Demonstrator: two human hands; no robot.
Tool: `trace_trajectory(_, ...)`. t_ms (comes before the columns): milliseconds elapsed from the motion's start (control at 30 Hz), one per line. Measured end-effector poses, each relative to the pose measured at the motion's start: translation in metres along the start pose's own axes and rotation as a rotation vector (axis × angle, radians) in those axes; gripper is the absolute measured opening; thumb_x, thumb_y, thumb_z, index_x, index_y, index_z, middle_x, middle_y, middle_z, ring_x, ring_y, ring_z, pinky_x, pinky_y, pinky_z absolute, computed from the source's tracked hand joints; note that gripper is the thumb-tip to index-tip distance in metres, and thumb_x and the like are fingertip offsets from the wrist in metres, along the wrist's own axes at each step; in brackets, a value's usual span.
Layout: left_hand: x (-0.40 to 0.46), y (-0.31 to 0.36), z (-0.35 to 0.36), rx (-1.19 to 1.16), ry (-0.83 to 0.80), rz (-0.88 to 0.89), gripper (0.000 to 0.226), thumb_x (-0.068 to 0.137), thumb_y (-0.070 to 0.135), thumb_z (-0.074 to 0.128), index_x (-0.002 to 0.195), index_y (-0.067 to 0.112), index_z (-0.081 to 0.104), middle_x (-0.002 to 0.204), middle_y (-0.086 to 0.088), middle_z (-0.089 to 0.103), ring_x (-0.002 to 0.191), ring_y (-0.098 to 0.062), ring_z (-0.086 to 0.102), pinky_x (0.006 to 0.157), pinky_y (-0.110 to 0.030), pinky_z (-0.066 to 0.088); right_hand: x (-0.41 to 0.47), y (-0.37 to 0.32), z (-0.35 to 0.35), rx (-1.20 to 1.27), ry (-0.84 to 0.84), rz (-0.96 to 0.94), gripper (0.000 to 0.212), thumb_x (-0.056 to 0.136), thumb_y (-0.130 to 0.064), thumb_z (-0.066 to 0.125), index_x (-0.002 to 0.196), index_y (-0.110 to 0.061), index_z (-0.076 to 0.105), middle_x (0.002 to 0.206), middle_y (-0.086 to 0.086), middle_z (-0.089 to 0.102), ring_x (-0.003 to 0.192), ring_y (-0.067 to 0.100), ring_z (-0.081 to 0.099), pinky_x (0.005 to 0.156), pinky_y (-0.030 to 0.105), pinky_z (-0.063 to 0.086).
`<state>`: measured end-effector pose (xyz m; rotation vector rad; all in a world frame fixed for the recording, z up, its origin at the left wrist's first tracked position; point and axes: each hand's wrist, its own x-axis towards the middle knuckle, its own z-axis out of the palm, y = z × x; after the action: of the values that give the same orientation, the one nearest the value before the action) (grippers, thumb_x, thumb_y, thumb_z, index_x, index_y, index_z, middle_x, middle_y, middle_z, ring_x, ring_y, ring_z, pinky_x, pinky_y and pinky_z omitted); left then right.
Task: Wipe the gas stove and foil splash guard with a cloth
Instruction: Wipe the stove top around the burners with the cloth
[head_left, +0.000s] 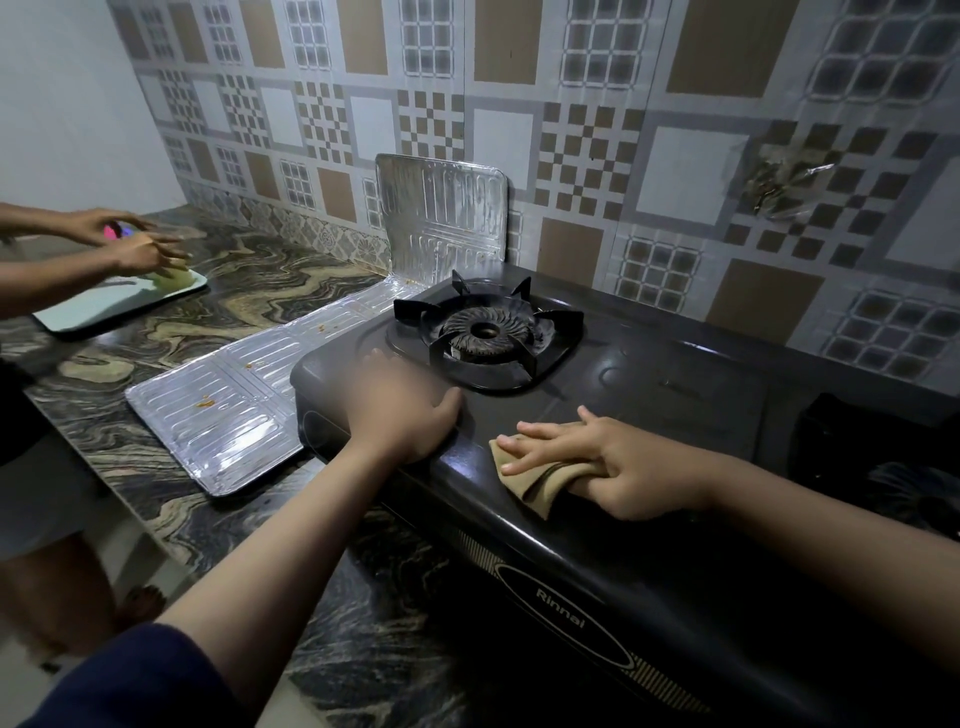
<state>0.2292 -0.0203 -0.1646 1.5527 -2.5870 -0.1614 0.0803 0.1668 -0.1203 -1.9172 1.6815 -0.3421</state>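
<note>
Head view: right hand (608, 462) presses the tan folded cloth (540, 480) flat-fingered on the black gas stove (675, 395); left hand (402, 410) braces, spread; the crumb-flecked silver foil splash guard (228, 410), centre-left, looks unwiped.

"Rinnai" reads on the gas stove (649, 519) front panel (in an oval badge, pale letters), no other txt.
</note>
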Motion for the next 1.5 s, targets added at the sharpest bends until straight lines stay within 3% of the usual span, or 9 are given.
trace_trajectory(267, 0.0, -0.004, 0.0, -0.02, -0.013, 0.018, 0.091, 0.089, 0.067, 0.025, 0.151, 0.002, 0.011, 0.16, -0.017, 0.003, 0.148, -0.026, 0.0, 0.116, -0.055, 0.005, -0.011, -0.004, -0.014, 0.132, 0.019, 0.057, 0.049, 0.091, 0.004, 0.046, 0.116, -0.034, 0.063, 0.129, -0.021, 0.059, 0.128, -0.015, 0.039, 0.099, -0.005, 0.023)
trace_trajectory(400, 0.001, -0.004, 0.001, -0.038, 0.002, 0.027, 0.091, 0.089, 0.068, 0.024, 0.151, 0.003, 0.011, 0.16, -0.017, 0.003, 0.148, -0.026, 0.0, 0.116, -0.054, 0.005, -0.026, 0.0, -0.019, 0.227, 0.036, 0.139, 0.037, 0.09, 0.005, 0.045, 0.109, -0.015, 0.07, 0.12, -0.01, 0.068, 0.12, -0.006, 0.054, 0.108, 0.019, 0.038)
trace_trajectory(533, 0.001, -0.006, 0.001, -0.064, 0.0, 0.032, 0.091, 0.089, 0.067, 0.026, 0.151, 0.003, 0.013, 0.16, -0.016, 0.004, 0.148, -0.026, 0.0, 0.116, -0.055, 0.005, -0.039, 0.006, -0.022, 0.137, 0.036, 0.155, 0.041, 0.085, -0.004, 0.043, 0.101, -0.031, 0.07, 0.11, 0.006, 0.071, 0.113, 0.033, 0.062, 0.097, 0.057, 0.045)
trace_trajectory(800, -0.023, 0.002, -0.002, -0.298, 0.467, 0.584, 0.055, 0.081, 0.049, 0.04, 0.104, 0.011, 0.071, 0.114, -0.006, 0.068, 0.107, -0.028, 0.063, 0.097, -0.043, 0.043, -0.047, 0.025, -0.056, 0.175, 0.208, 0.21, 0.024, 0.089, -0.016, 0.05, 0.099, -0.026, 0.07, 0.096, 0.011, 0.072, 0.084, 0.038, 0.063, 0.078, 0.048, 0.051)
trace_trajectory(933, -0.038, 0.018, -0.007, -0.431, 0.198, 0.77, 0.07, 0.077, 0.066, 0.047, 0.123, 0.015, 0.063, 0.134, 0.0, 0.056, 0.127, -0.015, 0.048, 0.104, -0.033, 0.043, -0.051, 0.058, -0.083, 0.22, 0.477, 0.347, 0.018, 0.096, -0.011, 0.05, 0.102, -0.006, 0.066, 0.088, 0.013, 0.062, 0.081, 0.024, 0.055, 0.073, 0.032, 0.041)
trace_trajectory(1100, -0.042, 0.04, -0.001, -0.056, -0.124, 0.825, 0.119, 0.062, 0.093, 0.017, 0.154, 0.018, 0.005, 0.16, 0.005, -0.008, 0.146, -0.007, -0.01, 0.12, -0.043, 0.001, -0.035, 0.082, -0.102, 0.114, 0.777, 0.492, 0.018, 0.095, -0.002, 0.047, 0.098, -0.004, 0.064, 0.087, 0.005, 0.058, 0.084, 0.019, 0.05, 0.06, 0.022, 0.035)
trace_trajectory(1267, -0.038, 0.041, 0.004, 0.03, -0.141, 0.817, 0.119, 0.061, 0.094, 0.009, 0.153, 0.02, -0.004, 0.158, 0.008, -0.017, 0.145, -0.006, -0.016, 0.12, -0.044, 0.002, -0.011, 0.097, -0.1, 0.052, 0.854, 0.522, 0.027, 0.089, 0.005, 0.046, 0.1, -0.013, 0.061, 0.089, 0.008, 0.063, 0.079, 0.021, 0.055, 0.063, 0.018, 0.042)
trace_trajectory(1367, -0.038, 0.041, 0.005, 0.041, -0.147, 0.819, 0.118, 0.061, 0.093, 0.009, 0.153, 0.021, -0.005, 0.158, 0.008, -0.018, 0.145, -0.006, -0.017, 0.12, -0.045, 0.002, 0.009, 0.113, -0.091, -0.053, 0.657, 0.644, 0.035, 0.092, -0.009, 0.046, 0.125, -0.013, 0.056, 0.132, 0.016, 0.056, 0.112, 0.03, 0.054, 0.091, 0.032, 0.043)
trace_trajectory(1500, -0.037, 0.041, 0.004, 0.039, -0.152, 0.821, 0.118, 0.061, 0.094, 0.009, 0.153, 0.022, -0.006, 0.158, 0.009, -0.018, 0.145, -0.006, -0.017, 0.12, -0.044, 0.001, 0.015, 0.117, -0.083, -0.146, 0.416, 0.689, 0.052, 0.1, -0.025, 0.036, 0.151, -0.024, 0.022, 0.161, -0.001, 0.007, 0.149, 0.025, 0.004, 0.12, 0.049, 0.003)
